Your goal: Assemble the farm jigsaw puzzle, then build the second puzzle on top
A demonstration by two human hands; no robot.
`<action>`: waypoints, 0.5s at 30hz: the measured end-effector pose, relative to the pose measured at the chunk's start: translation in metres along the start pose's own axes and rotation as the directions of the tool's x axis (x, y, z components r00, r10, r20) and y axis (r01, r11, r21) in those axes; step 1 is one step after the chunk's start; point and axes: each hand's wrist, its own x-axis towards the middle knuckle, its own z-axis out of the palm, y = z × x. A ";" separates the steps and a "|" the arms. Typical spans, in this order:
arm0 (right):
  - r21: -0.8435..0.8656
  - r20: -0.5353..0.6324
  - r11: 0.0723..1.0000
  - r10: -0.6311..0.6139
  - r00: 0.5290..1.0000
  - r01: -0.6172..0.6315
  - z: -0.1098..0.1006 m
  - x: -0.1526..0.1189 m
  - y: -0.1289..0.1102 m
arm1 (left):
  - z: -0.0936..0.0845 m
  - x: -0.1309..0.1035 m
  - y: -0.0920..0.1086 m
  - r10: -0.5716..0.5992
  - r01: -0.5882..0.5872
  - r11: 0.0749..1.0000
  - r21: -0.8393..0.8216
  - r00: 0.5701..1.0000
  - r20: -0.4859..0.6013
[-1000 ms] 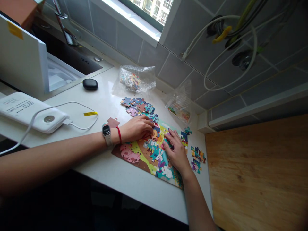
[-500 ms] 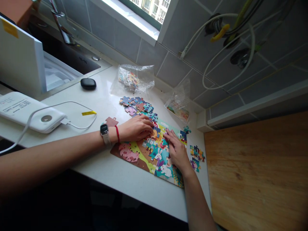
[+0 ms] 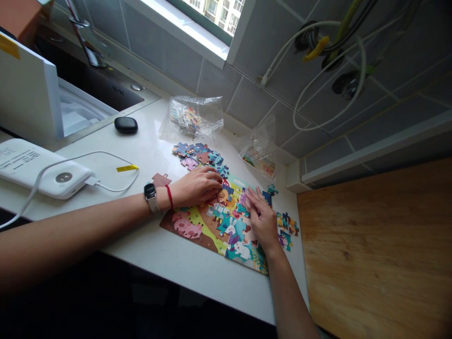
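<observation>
A colourful jigsaw puzzle [image 3: 212,233] with pigs and rabbits lies on the counter, partly filled with pieces. My left hand [image 3: 203,186], with a watch and a red cord at its wrist, rests at the puzzle's upper left part. Its fingers are curled together, and whatever is under their tips is hidden. Over the right part of the puzzle my right hand [image 3: 262,219] lies with fingers stretched out and slightly apart, holding nothing I can see. Loose puzzle pieces [image 3: 199,154] form a pile just beyond my left hand. Several more pieces [image 3: 286,223] lie right of the puzzle.
Two clear plastic bags [image 3: 192,117] [image 3: 261,153] lie against the tiled wall. A black case [image 3: 126,125], a white power bank [image 3: 45,167] with a cable, and a brown puzzle piece [image 3: 161,179] are at left. A wooden board [image 3: 374,249] borders the counter at right.
The right fingers have lifted and shifted slightly, uncovering more of the puzzle's middle. My left hand stays nearly in place. The whole view has shifted a little.
</observation>
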 end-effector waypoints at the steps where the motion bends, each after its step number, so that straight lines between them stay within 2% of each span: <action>1: 0.035 -0.118 0.999 0.005 0.993 0.000 -0.002 0.001 -0.002 | 0.000 0.000 -0.001 -0.006 0.006 1.000 0.003 1.000 -0.007; 3: 0.129 -0.360 0.992 0.061 0.931 -0.015 -0.008 0.003 -0.004 | -0.001 0.000 -0.002 -0.018 0.018 1.000 -0.004 0.999 -0.026; 5: 0.240 -0.526 0.970 0.157 0.836 -0.031 -0.013 0.006 -0.003 | -0.002 0.000 -0.003 -0.034 0.034 0.999 -0.006 0.998 -0.047; 7: 0.329 -0.614 0.944 0.242 0.752 -0.035 -0.016 0.008 0.001 | -0.003 -0.001 -0.004 -0.058 0.059 0.998 0.019 0.996 -0.061; 9: 0.379 -0.654 0.925 0.296 0.696 -0.037 -0.016 0.009 0.006 | -0.002 -0.001 -0.006 -0.082 0.086 0.995 0.056 0.994 -0.069; 11: 0.390 -0.655 0.920 0.313 0.687 -0.048 -0.015 0.009 0.010 | 0.000 -0.002 -0.009 -0.106 0.113 0.990 0.090 0.991 -0.079; 15: 0.364 -0.618 0.929 0.295 0.729 -0.068 -0.010 0.007 0.012 | 0.003 -0.004 -0.019 -0.196 0.205 0.968 0.145 0.978 -0.076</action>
